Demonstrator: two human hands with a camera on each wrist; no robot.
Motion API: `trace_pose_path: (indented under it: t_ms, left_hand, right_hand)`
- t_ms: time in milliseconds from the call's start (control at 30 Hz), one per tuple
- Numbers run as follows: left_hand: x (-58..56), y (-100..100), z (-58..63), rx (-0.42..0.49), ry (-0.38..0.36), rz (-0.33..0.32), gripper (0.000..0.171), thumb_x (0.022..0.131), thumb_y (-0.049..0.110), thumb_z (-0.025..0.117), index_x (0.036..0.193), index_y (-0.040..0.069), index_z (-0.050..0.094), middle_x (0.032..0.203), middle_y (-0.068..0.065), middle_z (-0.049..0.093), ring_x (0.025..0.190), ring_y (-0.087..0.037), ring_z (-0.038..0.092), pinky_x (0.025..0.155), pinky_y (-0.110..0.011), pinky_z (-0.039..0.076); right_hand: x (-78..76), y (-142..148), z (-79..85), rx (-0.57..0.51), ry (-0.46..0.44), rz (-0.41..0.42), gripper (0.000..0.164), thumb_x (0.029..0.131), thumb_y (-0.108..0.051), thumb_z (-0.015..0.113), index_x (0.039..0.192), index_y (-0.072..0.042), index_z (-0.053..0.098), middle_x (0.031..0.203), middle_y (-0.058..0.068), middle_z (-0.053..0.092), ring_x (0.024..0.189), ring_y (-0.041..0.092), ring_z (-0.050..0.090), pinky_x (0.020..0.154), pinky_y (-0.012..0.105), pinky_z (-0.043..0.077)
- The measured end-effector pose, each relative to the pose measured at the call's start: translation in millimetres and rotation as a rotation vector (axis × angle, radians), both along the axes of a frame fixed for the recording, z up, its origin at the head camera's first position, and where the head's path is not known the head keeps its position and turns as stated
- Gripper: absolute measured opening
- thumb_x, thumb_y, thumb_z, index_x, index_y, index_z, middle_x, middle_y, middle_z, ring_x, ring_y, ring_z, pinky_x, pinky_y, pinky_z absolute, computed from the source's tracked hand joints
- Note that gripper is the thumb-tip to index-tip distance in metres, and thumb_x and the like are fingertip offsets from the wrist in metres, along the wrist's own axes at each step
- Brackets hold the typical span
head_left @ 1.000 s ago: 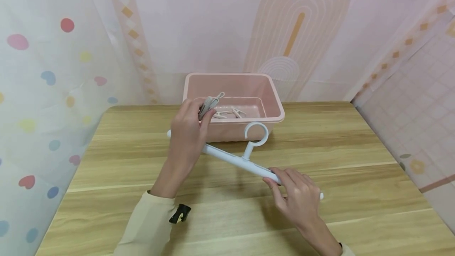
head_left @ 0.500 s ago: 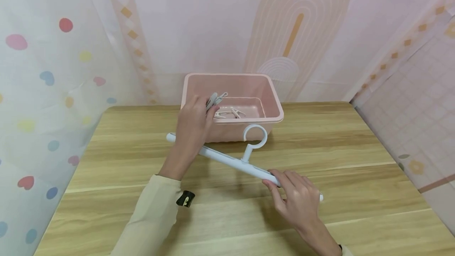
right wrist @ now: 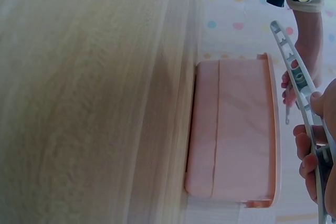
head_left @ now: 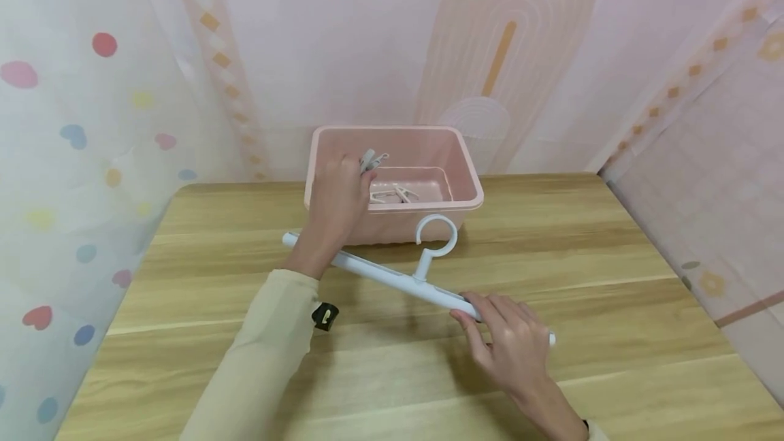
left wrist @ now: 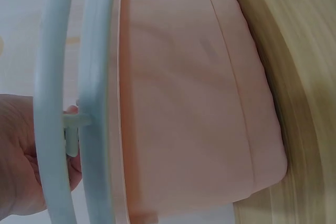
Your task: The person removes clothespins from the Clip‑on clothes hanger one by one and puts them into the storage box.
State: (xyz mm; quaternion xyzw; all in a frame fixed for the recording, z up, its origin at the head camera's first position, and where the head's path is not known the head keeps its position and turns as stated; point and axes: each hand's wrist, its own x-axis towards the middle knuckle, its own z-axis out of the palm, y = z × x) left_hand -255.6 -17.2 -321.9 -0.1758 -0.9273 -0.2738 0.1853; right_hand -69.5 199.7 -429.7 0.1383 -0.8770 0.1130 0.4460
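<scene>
In the head view my left hand (head_left: pixel 335 199) is raised at the left part of a pink plastic bin (head_left: pixel 407 226). It pinches grey clothespins (head_left: pixel 369 162), whose tips stick up past the fingers; how many cannot be told. Lower right, my right hand (head_left: pixel 510 342) grips one arm of a pale blue clothes hanger (head_left: pixel 398 279) with a round hook. The hanger slants across in front of the bin, held above the table, and passes under my left wrist. In the left wrist view its two bars (left wrist: pixel 51 98) cross in front of my left hand (left wrist: pixel 18 156).
More light-coloured clothespins (head_left: pixel 401 194) lie on the bin's floor. The bin stands at the back of a wood-grain table (head_left: pixel 612 278), close to a patterned cloth backdrop (head_left: pixel 355 53). A black strap (head_left: pixel 324 316) shows at my left sleeve.
My left hand has moved forward and slightly right with the grey clothespins, farther over the bin. My right hand and the hanger have stayed nearly still.
</scene>
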Motion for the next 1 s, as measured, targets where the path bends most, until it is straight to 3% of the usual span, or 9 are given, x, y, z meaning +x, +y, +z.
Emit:
trace_pose_path:
  t_ms: [500, 800, 1000]
  left_hand:
    - [-19.8, 9.7, 8.8, -0.142, -0.073, 0.037, 0.026, 0.098, 0.025, 0.066, 0.091, 0.0, 0.07, 0.083, -0.014, 0.067, 0.074, -0.03, 0.061, 0.063, -0.042, 0.052]
    - [-28.4, 19.9, 12.9, -0.224, 0.004, 0.011, 0.022, 0.095, 0.018, 0.068, 0.094, -0.003, 0.071, 0.088, -0.018, 0.073, 0.082, -0.035, 0.069, 0.071, -0.045, 0.057]
    - [-32.6, 24.2, 13.5, -0.25, -0.013, 0.008, 0.021, 0.095, 0.017, 0.068, 0.094, -0.004, 0.07, 0.09, -0.018, 0.074, 0.084, -0.036, 0.071, 0.073, -0.046, 0.058]
  right_hand:
    - [2.8, 0.4, -1.4, 0.018, -0.023, 0.002, 0.047, 0.102, -0.05, 0.052, 0.093, -0.011, 0.077, 0.072, 0.001, 0.073, 0.061, 0.018, 0.068, 0.048, 0.031, 0.049]
    - [6.1, 2.0, -1.8, 0.019, -0.026, -0.016, 0.047, 0.102, -0.051, 0.052, 0.093, -0.012, 0.077, 0.071, 0.0, 0.072, 0.06, 0.016, 0.067, 0.047, 0.03, 0.047]
    - [8.8, 2.9, -1.8, 0.018, -0.028, -0.017, 0.045, 0.101, -0.05, 0.053, 0.093, -0.012, 0.077, 0.071, -0.001, 0.072, 0.059, 0.015, 0.066, 0.048, 0.03, 0.048]
